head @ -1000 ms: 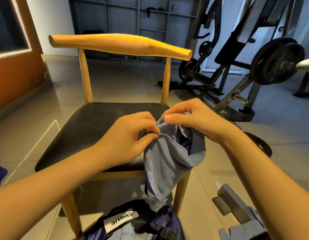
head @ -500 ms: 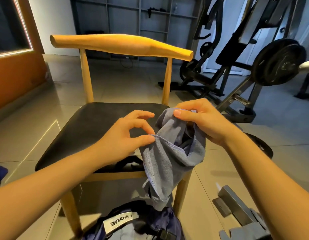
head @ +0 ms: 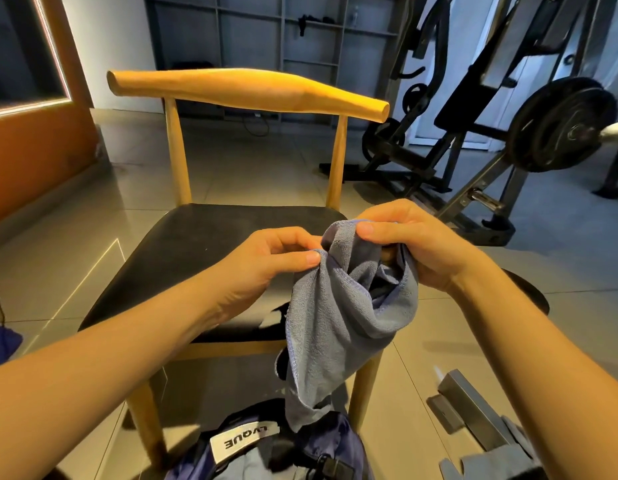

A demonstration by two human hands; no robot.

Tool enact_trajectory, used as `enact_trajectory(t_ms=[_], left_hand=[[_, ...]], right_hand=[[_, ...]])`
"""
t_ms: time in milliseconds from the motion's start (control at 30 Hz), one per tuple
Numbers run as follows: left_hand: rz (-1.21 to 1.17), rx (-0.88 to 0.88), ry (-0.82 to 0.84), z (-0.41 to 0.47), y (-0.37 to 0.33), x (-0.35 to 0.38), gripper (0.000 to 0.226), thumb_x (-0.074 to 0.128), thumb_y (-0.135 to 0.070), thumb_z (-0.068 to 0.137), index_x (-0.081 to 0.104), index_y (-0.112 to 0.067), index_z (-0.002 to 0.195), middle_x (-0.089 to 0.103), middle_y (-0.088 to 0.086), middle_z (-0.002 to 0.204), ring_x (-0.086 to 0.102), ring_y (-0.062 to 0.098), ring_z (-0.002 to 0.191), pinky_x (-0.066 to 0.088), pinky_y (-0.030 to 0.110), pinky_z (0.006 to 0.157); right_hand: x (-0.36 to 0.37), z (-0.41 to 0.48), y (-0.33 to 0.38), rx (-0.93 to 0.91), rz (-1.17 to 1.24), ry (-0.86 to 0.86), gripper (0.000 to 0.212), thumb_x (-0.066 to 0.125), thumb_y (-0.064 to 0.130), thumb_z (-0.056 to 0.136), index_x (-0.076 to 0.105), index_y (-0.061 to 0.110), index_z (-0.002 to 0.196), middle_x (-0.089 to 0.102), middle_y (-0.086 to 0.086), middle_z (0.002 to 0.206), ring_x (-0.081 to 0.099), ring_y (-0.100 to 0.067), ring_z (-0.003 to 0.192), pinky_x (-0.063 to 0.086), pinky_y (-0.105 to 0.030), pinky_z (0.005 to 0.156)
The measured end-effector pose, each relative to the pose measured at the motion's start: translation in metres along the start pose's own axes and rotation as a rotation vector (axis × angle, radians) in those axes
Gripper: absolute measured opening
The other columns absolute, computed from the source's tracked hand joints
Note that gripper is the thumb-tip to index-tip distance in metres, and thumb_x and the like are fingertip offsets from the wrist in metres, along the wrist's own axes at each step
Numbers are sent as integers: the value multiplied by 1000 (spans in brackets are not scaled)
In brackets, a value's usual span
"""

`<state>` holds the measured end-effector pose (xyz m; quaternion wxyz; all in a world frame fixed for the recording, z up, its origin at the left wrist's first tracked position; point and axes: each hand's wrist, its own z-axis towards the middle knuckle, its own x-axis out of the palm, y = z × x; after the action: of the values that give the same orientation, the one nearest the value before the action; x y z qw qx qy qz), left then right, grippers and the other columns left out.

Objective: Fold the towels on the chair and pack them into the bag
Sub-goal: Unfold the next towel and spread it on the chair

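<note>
Grey-blue terry: one towel (head: 338, 317) hung bunched off the front right corner of the one wooden chair (head: 248, 88), its tail just over the single open bag (head: 342, 445) on the floor. Two hands met at its top: the left hand (head: 266, 265) pinched the stitched hem between thumb and forefinger, and the right hand (head: 415, 244) gripped a fold.

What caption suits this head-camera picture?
Left hand and right hand pinch a crumpled grey-blue towel in front of a black-seated wooden chair, its tail dangling over a navy bag.
</note>
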<state>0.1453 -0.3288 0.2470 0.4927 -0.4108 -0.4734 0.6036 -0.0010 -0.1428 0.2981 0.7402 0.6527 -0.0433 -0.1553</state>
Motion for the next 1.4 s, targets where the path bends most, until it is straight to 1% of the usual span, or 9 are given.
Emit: enact_trajectory(t_ms=[100, 300, 467, 600, 800, 1000, 1133, 1233, 1400], left_hand=[[4, -9, -19, 2, 1, 0, 10, 68, -13, 84, 74, -9, 91, 73, 5, 91, 66, 15, 89, 52, 22, 82], [145, 106, -248, 2, -3, -11, 12, 70, -7, 90, 75, 1, 98, 75, 5, 90, 68, 11, 85, 56, 20, 79], [338, 223, -269, 0, -15, -15, 7, 73, -7, 90, 77, -3, 94, 75, 2, 84, 68, 7, 78, 53, 17, 73], [574, 310, -205, -3, -19, -8, 7, 75, -11, 89, 79, -12, 94, 73, -5, 88, 70, 12, 87, 57, 20, 77], [666, 413, -95, -7, -21, -1, 8, 78, -10, 87, 81, -12, 95, 72, 0, 93, 68, 20, 89, 56, 34, 82], [661, 429, -48, -9, -22, -3, 14, 78, -17, 84, 81, -13, 97, 72, -2, 94, 68, 20, 89, 55, 35, 81], [694, 449, -63, -8, -21, -5, 15, 75, -18, 87, 81, -15, 101, 73, -4, 96, 68, 17, 90, 54, 25, 76], [722, 456, -109, -7, -18, -6, 13, 75, -13, 89, 80, -15, 101, 73, -6, 95, 68, 17, 91, 56, 31, 77], [791, 482, -198, -12, -14, -5, 14, 72, -30, 90, 75, -17, 95, 71, -11, 87, 68, 11, 83, 57, 28, 72]], right_hand=[[-2, -1, 1, 1, -7, -34, 15, 62, 9, 93, 74, -1, 92, 73, -11, 79, 69, -18, 69, 54, -22, 63], [-19, -1, -4, 17, -112, -275, 9, 69, 9, 88, 73, 2, 88, 71, -13, 83, 68, -21, 73, 56, -26, 66], [-16, 3, -7, 5, -309, -436, 8, 74, 14, 89, 73, 7, 87, 70, 1, 76, 62, -4, 64, 48, -16, 59], [2, 8, 1, -119, -463, -387, 12, 76, 18, 90, 78, 11, 99, 75, 7, 82, 68, -3, 78, 51, -15, 70], [18, 11, 6, -93, -614, -169, 22, 70, 2, 91, 76, 4, 112, 61, 27, 58, 59, 8, 64, 43, -6, 62], [23, 14, 1, -56, -578, -98, 21, 73, 13, 92, 78, 17, 112, 50, 6, 58, 44, -7, 60, 37, -15, 59], [19, 12, -1, -29, -443, -90, 6, 69, 1, 92, 73, -3, 95, 57, 14, 54, 55, 3, 56, 43, -9, 61], [17, 11, -1, -55, -407, -107, 5, 69, -3, 91, 71, -8, 93, 60, 6, 57, 62, 7, 60, 46, -5, 65], [19, 11, -1, -60, -349, -140, 8, 70, 1, 92, 71, -6, 90, 61, -20, 71, 56, -14, 66, 45, -15, 65]])
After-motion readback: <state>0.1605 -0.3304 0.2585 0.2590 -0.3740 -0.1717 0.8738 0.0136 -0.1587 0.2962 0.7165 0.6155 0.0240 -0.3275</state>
